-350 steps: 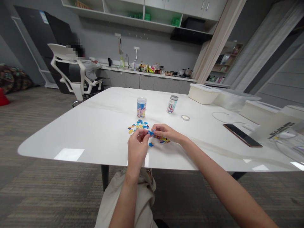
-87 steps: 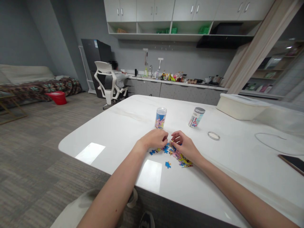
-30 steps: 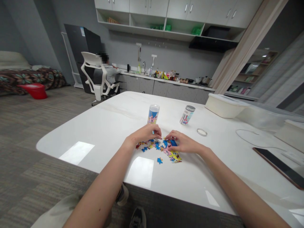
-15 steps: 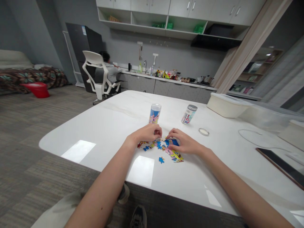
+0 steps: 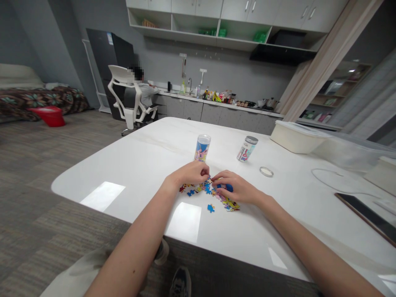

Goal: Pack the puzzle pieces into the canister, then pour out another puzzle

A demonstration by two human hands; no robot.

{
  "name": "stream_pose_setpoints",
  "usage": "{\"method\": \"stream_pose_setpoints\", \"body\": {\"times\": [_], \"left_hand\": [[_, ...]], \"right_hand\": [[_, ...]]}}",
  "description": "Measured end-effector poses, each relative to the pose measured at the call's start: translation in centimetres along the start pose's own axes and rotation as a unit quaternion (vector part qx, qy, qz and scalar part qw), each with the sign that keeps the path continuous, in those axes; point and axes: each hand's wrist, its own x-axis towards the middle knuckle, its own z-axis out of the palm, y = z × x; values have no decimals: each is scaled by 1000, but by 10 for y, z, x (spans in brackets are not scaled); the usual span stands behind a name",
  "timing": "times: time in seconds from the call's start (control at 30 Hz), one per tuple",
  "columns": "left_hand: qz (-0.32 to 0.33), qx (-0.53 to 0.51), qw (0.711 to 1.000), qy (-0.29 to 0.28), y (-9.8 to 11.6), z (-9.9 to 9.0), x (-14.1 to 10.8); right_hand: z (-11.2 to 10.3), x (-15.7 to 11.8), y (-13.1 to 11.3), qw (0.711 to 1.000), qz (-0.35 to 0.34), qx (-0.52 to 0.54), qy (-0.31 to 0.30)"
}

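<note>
Colourful jigsaw pieces (image 5: 207, 188) lie in a loose cluster on the white table. My left hand (image 5: 192, 172) is over the cluster's far left side, its fingers curled and pinched together; anything between the fingertips is hidden. From the right, my right hand (image 5: 236, 185) reaches over a joined section of puzzle (image 5: 230, 204) with blue, pink and yellow print. Its fingers are apart and rest on or just above the pieces. One blue piece (image 5: 210, 208) lies separately nearer the table's front edge. Beyond my left hand stands a clear cylindrical can (image 5: 202, 148) with a cartoon print.
A second can with a grey lid (image 5: 246, 149) stands farther right, near a round ring-shaped lid (image 5: 266, 171). Cream bins (image 5: 297, 138), a cable and a dark tablet (image 5: 366, 216) occupy the table's right side. A person sits in a white chair (image 5: 131, 99) by the counter.
My right hand has shifted slightly left, its fingertips closer to my left hand and covering more of the blue pieces. My left hand has barely moved, its fingers a little more tucked in.
</note>
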Motion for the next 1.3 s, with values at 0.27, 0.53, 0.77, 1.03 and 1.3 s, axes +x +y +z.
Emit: {"method": "stream_pose_setpoints", "body": {"times": [0.27,0.53,0.77,1.03,1.3], "left_hand": [[-3,38,999,31,-6,5,1],[11,55,998,25,-10,8,2],[8,68,998,16,-11,8,2],[17,57,998,20,-5,5,2],[54,20,998,6,4,14,4]], "right_hand": [[4,2,4,1000,-14,-5,17],[8,-1,9,1000,17,-11,13],[11,-3,12,999,48,-13,2],[-1,-4,10,997,71,-28,13],[-21,-7,11,988,147,-32,-48]]}}
